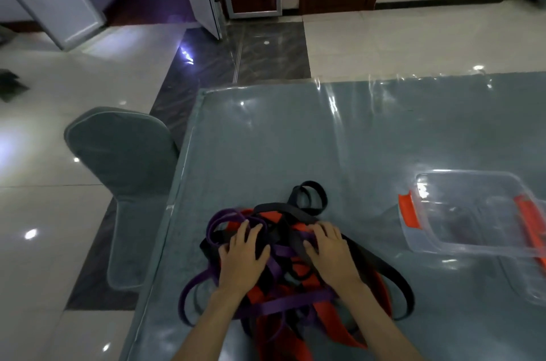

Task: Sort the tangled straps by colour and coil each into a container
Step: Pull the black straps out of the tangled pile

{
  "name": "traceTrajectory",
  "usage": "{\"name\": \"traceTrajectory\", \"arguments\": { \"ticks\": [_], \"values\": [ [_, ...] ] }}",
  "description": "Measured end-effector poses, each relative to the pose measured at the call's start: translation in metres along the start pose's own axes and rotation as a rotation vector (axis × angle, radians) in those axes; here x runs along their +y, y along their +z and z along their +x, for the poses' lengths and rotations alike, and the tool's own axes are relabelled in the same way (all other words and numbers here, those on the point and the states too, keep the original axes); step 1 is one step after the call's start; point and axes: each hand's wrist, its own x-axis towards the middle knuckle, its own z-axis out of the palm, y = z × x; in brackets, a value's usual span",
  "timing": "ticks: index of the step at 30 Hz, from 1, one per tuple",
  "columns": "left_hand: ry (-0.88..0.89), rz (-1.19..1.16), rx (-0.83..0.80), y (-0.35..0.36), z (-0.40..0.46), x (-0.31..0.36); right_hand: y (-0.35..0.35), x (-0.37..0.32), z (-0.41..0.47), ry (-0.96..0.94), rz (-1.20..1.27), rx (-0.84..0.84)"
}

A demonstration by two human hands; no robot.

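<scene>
Left grip: left hand (242, 254) lies palm down on the left part of the strap pile (283, 266); fingers spread and only slightly bent, pressing on the straps, nothing pinched.
Right grip: right hand (332, 251) lies palm down on the right part of the pile; fingers extended, tips touching a black band, nothing enclosed.
Purple straps (283, 303): loops at the left and near side of the pile, one band crossing beneath both forearms.
Red straps (331, 322): wide bands at the pile's middle and near side.
Black straps (310, 198): a loop at the far edge of the pile, a long band curving off its right side.
Container (472, 213): clear box with orange latches, right of the pile, well apart from it.
Second container (529, 286): clear, right of the pile, nearer the viewer, partly cut off.
Desk (295, 147): glossy grey-blue surface carrying the pile.
Chair (124, 171): grey cover, left of the pile, beside the desk.
</scene>
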Motion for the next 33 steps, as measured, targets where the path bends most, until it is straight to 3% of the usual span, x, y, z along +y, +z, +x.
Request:
{"name": "traceTrajectory", "arguments": {
  "ticks": [5, 8, 10, 12, 15, 17, 19, 22, 25, 27, 31, 33],
  "values": [
    [0.027, 0.086, 0.213, -0.007, 0.01, -0.002, 0.013, 0.007, 0.039, 0.121, 0.07, -0.116],
    [0.05, -0.071, 0.415, -0.018, 0.015, -0.007, 0.02, 0.013, 0.054, 0.161, 0.149, -0.144],
    [0.014, -0.294, 0.408, -0.028, 0.02, -0.008, 0.022, 0.018, 0.06, 0.144, 0.21, -0.096],
    [-0.034, -0.404, 0.369, -0.033, 0.024, -0.008, 0.021, 0.021, 0.061, 0.131, 0.274, -0.095],
    [-0.033, -0.146, 0.293, -0.031, 0.036, -0.008, 0.017, 0.022, 0.058, 0.086, 0.309, -0.157],
    [0.033, -0.033, 0.138, -0.034, 0.046, -0.004, 0.016, 0.021, 0.054, 0.043, 0.303, -0.187],
    [0.116, -0.075, -0.041, -0.036, 0.058, 0.004, 0.016, 0.021, 0.047, 0.001, 0.319, -0.194],
    [0.113, -0.118, -0.234, -0.031, 0.075, 0.02, 0.018, 0.02, 0.033, -0.029, 0.365, -0.099],
    [0.068, 0.045, -0.35, -0.023, 0.088, 0.032, 0.023, 0.019, 0.018, -0.039, 0.511, 0.015],
    [0.054, 0.123, -0.424, -0.021, 0.093, 0.033, 0.027, 0.024, 0.009, -0.016, 0.619, -0.013],
    [0.008, -0.103, -0.379, -0.029, 0.091, 0.022, 0.022, 0.031, 0.009, 0.23, 0.993, -0.212],
    [-0.041, -0.22, -0.451, -0.032, 0.081, 0.017, 0.019, 0.029, 0.02, 0.304, 1.038, -0.286]
  ]
}}
